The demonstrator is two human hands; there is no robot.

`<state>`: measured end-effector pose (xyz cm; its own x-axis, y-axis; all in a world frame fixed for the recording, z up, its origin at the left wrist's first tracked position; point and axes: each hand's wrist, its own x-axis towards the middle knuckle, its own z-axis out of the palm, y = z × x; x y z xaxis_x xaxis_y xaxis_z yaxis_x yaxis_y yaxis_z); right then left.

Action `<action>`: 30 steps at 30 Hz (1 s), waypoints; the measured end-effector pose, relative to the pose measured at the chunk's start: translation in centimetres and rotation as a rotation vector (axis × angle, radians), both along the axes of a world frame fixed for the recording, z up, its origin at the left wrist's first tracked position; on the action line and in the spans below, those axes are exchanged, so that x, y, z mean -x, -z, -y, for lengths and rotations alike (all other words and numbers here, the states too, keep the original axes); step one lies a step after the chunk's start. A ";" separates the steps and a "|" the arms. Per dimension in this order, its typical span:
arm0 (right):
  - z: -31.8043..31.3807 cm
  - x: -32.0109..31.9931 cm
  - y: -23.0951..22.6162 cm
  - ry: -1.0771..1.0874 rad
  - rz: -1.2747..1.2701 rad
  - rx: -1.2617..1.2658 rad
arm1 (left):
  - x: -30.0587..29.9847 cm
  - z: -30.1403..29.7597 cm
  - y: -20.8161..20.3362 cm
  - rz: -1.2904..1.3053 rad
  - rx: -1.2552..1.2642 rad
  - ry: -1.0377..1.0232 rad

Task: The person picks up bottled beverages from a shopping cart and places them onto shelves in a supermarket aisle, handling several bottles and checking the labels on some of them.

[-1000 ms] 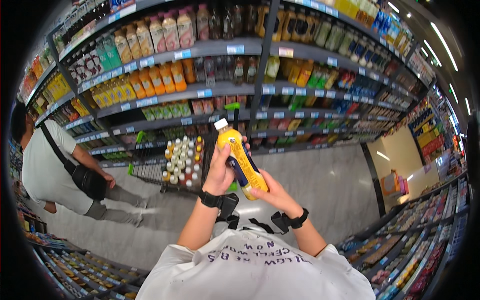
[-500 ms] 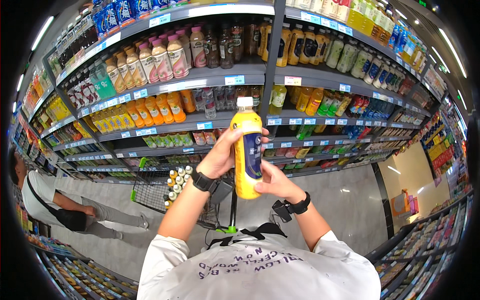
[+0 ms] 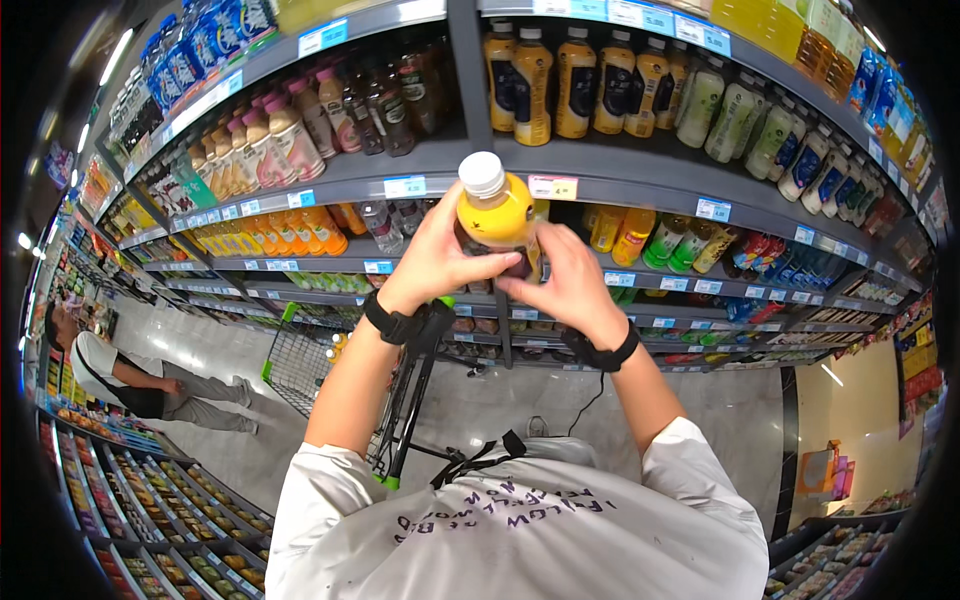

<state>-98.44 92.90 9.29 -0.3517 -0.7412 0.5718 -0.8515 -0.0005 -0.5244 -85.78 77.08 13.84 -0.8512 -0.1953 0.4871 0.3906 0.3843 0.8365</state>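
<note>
A yellow drink bottle (image 3: 508, 218) with a white cap is held up in front of the shelves, its top tilted toward me. My left hand (image 3: 440, 262) is closed round its left side, the thumb lying across the front. My right hand (image 3: 568, 284) grips the lower right side with curled fingers. Between them the hands cover most of the bottle's lower body and label. Behind and above, yellow bottles with dark labels (image 3: 575, 88) line a shelf. Dark straps with small devices sit on both wrists.
Grey drink shelves (image 3: 370, 190) rise ahead, packed with bottles and price tags. A green-trimmed shopping cart (image 3: 292, 375) holding bottles stands at my left, its handle near my left forearm. Farther left, a person with a black bag (image 3: 145, 388) stands in the aisle. More shelving (image 3: 150, 500) runs behind.
The bottle has tipped so its cap faces me more, and both hands have shifted on it. My view has moved nearer the shelves and rightward; the cart now sits partly behind my left arm.
</note>
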 end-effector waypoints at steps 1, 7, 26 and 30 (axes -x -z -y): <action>0.2 1.8 -0.3 -0.011 -0.002 0.071 | 1.4 -0.5 -0.7 -0.031 0.106 -0.063; 2.2 11.5 -2.9 0.153 -0.054 0.271 | 11.3 -2.6 -2.4 -0.151 0.277 -0.410; 8.6 21.9 -0.8 0.302 -0.029 -0.004 | 24.1 1.8 -1.9 0.022 0.785 -0.936; 8.1 21.3 -0.6 0.419 -0.105 -0.008 | 22.3 1.1 -1.0 0.141 0.776 -0.851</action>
<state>-119.76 84.80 9.92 -0.5634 -0.5514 0.6153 -0.8260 0.3602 -0.4335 -108.11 75.96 14.81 -0.6446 -0.4210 0.6382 -0.3184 0.9067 0.2765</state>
